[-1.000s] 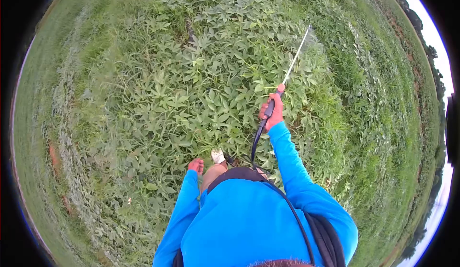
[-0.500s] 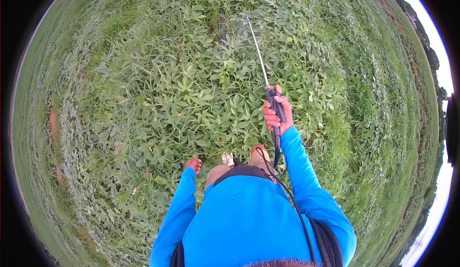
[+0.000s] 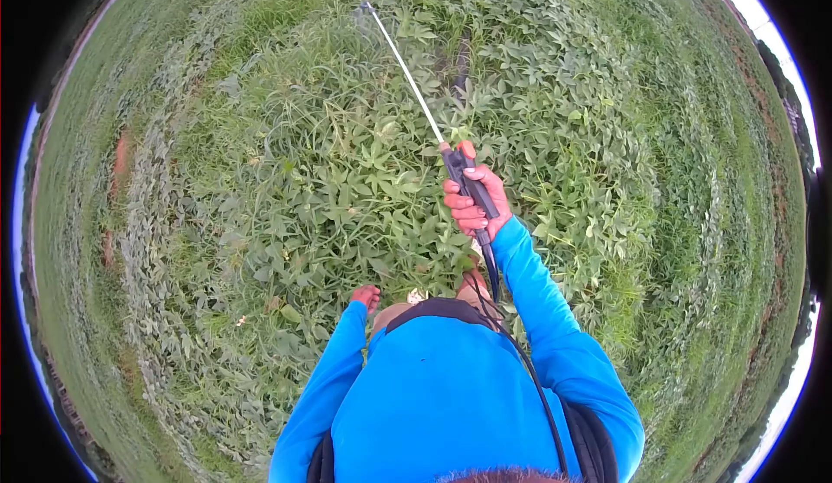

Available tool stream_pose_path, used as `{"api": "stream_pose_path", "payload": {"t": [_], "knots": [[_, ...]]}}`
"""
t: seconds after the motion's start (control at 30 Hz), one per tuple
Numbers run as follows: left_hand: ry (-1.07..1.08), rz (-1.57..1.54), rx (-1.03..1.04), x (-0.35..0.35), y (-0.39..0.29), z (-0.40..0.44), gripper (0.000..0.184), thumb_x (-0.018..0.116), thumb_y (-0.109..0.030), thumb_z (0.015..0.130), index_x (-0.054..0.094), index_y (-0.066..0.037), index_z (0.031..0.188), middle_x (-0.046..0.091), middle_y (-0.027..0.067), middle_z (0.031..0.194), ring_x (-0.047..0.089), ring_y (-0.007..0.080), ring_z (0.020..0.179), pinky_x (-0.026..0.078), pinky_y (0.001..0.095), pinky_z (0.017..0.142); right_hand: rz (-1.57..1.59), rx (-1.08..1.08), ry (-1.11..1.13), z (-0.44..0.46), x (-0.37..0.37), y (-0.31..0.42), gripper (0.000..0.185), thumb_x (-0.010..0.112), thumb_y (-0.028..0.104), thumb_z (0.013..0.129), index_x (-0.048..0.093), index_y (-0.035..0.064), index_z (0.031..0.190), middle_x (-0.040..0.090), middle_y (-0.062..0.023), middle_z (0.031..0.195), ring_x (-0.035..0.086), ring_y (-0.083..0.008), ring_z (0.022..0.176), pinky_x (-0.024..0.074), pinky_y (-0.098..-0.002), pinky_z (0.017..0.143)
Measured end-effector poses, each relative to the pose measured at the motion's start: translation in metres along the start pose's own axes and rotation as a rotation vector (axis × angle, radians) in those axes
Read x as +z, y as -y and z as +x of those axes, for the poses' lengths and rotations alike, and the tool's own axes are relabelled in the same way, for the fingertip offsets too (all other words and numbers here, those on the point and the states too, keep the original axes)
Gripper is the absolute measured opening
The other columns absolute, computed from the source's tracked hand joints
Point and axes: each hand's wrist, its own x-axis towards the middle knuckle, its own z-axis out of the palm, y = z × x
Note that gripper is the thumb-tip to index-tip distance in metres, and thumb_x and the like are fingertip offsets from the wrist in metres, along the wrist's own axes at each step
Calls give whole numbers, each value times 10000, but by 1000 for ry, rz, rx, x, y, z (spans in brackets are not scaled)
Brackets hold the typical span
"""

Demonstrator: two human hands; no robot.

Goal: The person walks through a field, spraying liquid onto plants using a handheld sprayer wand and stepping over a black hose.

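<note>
My right hand (image 3: 475, 201) is wrapped round the dark handle of a spray wand (image 3: 406, 71), held out over green leafy plants (image 3: 373, 180). The wand's thin pale tube points up and to the left, with a faint mist at its tip. An orange-red part shows at the top of the handle, by my thumb. From the handle's lower end a black hose (image 3: 490, 266) runs down to my waist. My left hand (image 3: 366, 297) hangs low beside my left thigh, above the leaves, its fingers curled; anything inside them is too small to make out.
Dense leafy plants and grass surround my legs and partly hide my shoes (image 3: 416, 295). A dark strip (image 3: 462, 63) shows among the leaves ahead. Patches of reddish soil (image 3: 120, 167) lie at the left. Dark straps cross my shoulders.
The wand's tip has swung from the upper right across to the upper left. My right hand has moved slightly left, still round the handle. The legs have shifted, and the left hand stays low.
</note>
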Motion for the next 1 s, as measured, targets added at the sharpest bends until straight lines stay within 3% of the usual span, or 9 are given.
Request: {"api": "stream_pose_path", "payload": {"t": [0.2, 0.27, 0.3, 0.4, 0.6, 0.67, 0.83, 1.0], "knots": [[-74, -89, -78, 11, -12, -1, 170, 519, -239, 852, 601, -90, 842, 543, 39, 639, 464, 157, 467, 342, 328, 398, 10, 240, 124, 44, 22, 47, 321, 553, 356, 823, 445, 54, 838, 414, -26, 611, 335, -87, 363, 297, -234, 281], [-117, 15, -92, 34, -34, -18, 187, 482, -286, 868, 573, -122, 863, 536, 14, 649, 442, 147, 464, 347, 314, 429, -25, 285, 158, 50, 28, 66, 321, 559, 355, 814, 440, 58, 840, 408, -25, 614, 337, -87, 367, 293, -231, 280], [-102, -43, -86, 43, -44, -25, 156, 540, -227, 831, 598, -89, 874, 547, 39, 660, 465, 152, 481, 342, 308, 401, -59, 289, 138, 52, 31, 72, 318, 560, 353, 810, 439, 61, 839, 405, -22, 614, 338, -86, 369, 293, -229, 281], [-30, -106, 19, 65, -60, -25, 206, 538, -283, 862, 589, -88, 908, 547, 31, 687, 463, 129, 487, 343, 276, 407, -106, 317, 116, 56, 27, 87, 302, 564, 350, 802, 441, 76, 836, 410, -9, 614, 342, -78, 378, 296, -222, 283], [68, 81, 298, 81, -87, -29, 285, 488, -347, 895, 592, -89, 958, 555, 15, 721, 492, 126, 518, 361, 272, 428, -214, 82, -86, 61, 8, 108, 285, 592, 350, 804, 483, 87, 791, 422, 0, 599, 351, -79, 397, 308, -223, 304], [34, 29, 282, 80, -89, -35, 293, 505, -346, 899, 586, -70, 953, 544, 25, 707, 471, 120, 496, 350, 270, 406, -201, 84, -100, 61, 4, 112, 276, 601, 343, 807, 487, 93, 777, 418, 4, 591, 351, -82, 401, 316, -226, 313], [10, 22, 188, 69, -73, -20, 299, 513, -338, 904, 582, -51, 949, 542, 43, 691, 454, 124, 468, 336, 275, 376, -182, -157, -251, 52, -21, 124, 288, 624, 344, 797, 471, 104, 750, 405, 10, 585, 360, -84, 403, 314, -219, 313], [-64, 91, 71, 66, -68, -31, 265, 467, -337, 904, 566, -91, 915, 548, 33, 662, 464, 136, 454, 340, 297, 383, -126, -314, -351, 38, -37, 146, 326, 662, 350, 761, 440, 115, 722, 400, 11, 587, 355, -84, 398, 306, -215, 313]]}}
